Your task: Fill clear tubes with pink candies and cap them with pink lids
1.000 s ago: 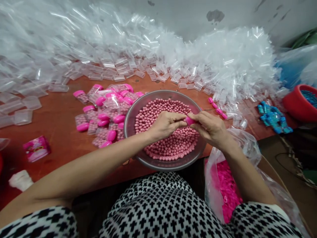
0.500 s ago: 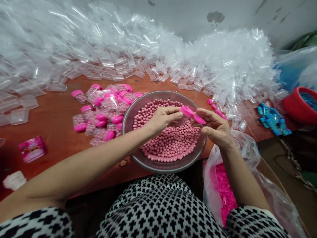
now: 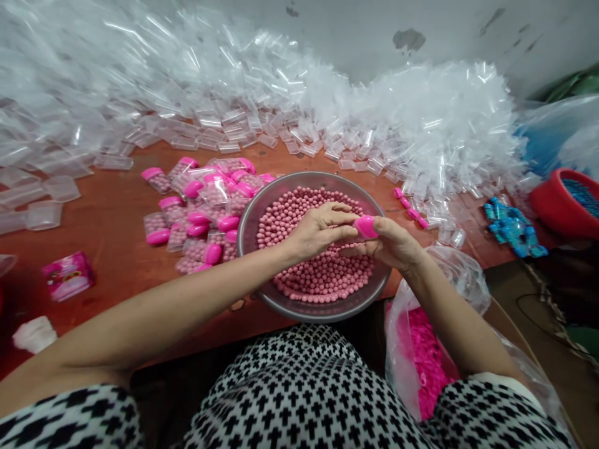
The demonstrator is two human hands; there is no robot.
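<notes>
Over a grey bowl (image 3: 262, 296) of pink round candies (image 3: 309, 284), my two hands meet at one small container. My left hand (image 3: 322, 231) is closed on its clear body, which the fingers mostly hide. The pink cap (image 3: 365, 226) shows between the hands, its lid folded down. My right hand (image 3: 395, 244) grips the cap end, thumb on top and fingers underneath. Left of the bowl lies a heap of filled containers (image 3: 199, 218) with pink caps. A few loose pink caps (image 3: 410, 209) rest to the right of the bowl.
A large pile of clear containers (image 3: 281, 93) runs along the back of the red table (image 3: 116, 218). At right are blue pieces (image 3: 515, 227) and a red tub (image 3: 556, 206). A plastic bag of pink caps (image 3: 425, 362) is beside my right arm. A pink packet (image 3: 68, 275) lies left.
The pink cap's lid was hinged open and is now folded down. My right hand has moved left and closed onto the cap; my left hand has shifted slightly right.
</notes>
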